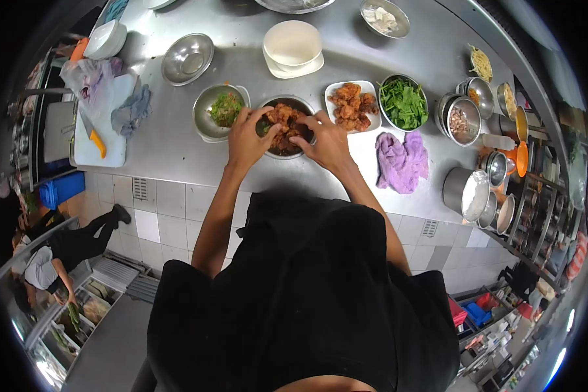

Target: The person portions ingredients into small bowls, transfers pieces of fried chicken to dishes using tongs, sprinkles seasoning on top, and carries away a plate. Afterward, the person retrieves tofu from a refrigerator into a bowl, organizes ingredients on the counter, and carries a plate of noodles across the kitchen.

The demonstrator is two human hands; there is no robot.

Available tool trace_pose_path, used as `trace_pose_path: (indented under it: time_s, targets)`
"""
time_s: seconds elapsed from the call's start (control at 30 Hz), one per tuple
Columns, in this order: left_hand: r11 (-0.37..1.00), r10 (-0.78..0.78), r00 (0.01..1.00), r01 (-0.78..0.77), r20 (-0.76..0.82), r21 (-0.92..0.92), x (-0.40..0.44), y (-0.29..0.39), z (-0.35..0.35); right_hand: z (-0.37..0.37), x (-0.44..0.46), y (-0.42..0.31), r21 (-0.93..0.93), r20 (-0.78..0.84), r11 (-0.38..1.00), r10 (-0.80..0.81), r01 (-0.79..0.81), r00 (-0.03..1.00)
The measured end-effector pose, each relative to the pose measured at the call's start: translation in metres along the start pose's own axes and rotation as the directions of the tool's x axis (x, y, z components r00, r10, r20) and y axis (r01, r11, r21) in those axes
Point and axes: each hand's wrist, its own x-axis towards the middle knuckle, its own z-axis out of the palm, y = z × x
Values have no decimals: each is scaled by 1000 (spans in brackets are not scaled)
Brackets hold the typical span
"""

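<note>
A dark-lined metal bowl (282,155) stands in front of me on the steel counter, with browned fried chicken pieces (285,123) piled in it. My left hand (247,138) reaches in from the left, thumb and fingers curled against the chicken. From the right, my right hand (325,138) presses its bent fingers and thumb to the other side of the pile. Some green shows beside the meat under my left fingers. Close by on the left is a metal bowl of chopped greens (225,110). To the right, a white square dish (374,122) carries more fried chicken (353,108).
A bowl of leafy greens (403,102), a purple cloth (402,163) and stacked metal bowls (462,121) lie rightward. Cream bowls (293,46) stand behind. On the left, a yellow-handled knife (93,136) rests on a white cutting board (114,153). Another person (52,261) works at lower left.
</note>
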Motion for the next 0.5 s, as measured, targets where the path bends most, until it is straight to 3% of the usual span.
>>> trace_pose_path:
  time_s: [0.03, 0.13, 0.2, 0.23, 0.27, 0.3, 0.33, 0.37, 0.4, 0.43, 0.47, 0.5]
  targets:
    - [999, 22, 999, -21, -29, 44, 3, -3, -2, 5, 2, -4, -44, 99, 999, -24, 28, 995]
    - [996, 31, 999, -29, -23, 82, -3, -12, -14, 6, -8, -2, -112, 124, 993, 45, -31, 991]
    - [995, -36, 999, 32, 37, 94, -13, -16, -21, 0, -21, 9, -125, 49, 991, 48, -42, 998]
    - [997, -19, 999, 15, 51, 82, -19, -15, -21, -5, -28, 11, -20, -8, 993, 116, -116, 993]
    - [993, -74, 996, 78, 48, -86, -25, -12, -23, -7, -34, 14, 93, -59, 980, 184, -178, 981]
    - [958, -133, 990, 142, 52, -249, -27, -12, -24, -1, -42, 40, 176, -208, 954, 278, -244, 938]
    - [958, -124, 991, 134, 55, -252, -31, -18, -20, 2, -48, 65, 363, -326, 869, 457, -336, 828]
    - [922, -245, 969, 242, 29, -304, -37, -28, -11, -14, -51, 80, 270, -428, 882, 469, -387, 772]
    - [869, -366, 930, 346, 11, -354, -43, -33, -7, -20, -58, 101, 254, -426, 812, 581, -525, 694]
    - [870, -365, 931, 346, 14, -352, -49, -27, -7, -20, -63, 124, 207, -380, 764, 638, -611, 670]
    - [901, -350, 934, 317, -66, -298, -51, -17, -7, -23, -57, 134, 390, -218, 653, 751, -650, 624]
    - [928, -323, 935, 283, -146, -241, -47, -8, -7, -23, -55, 140, 520, -124, 600, 757, -607, 642]
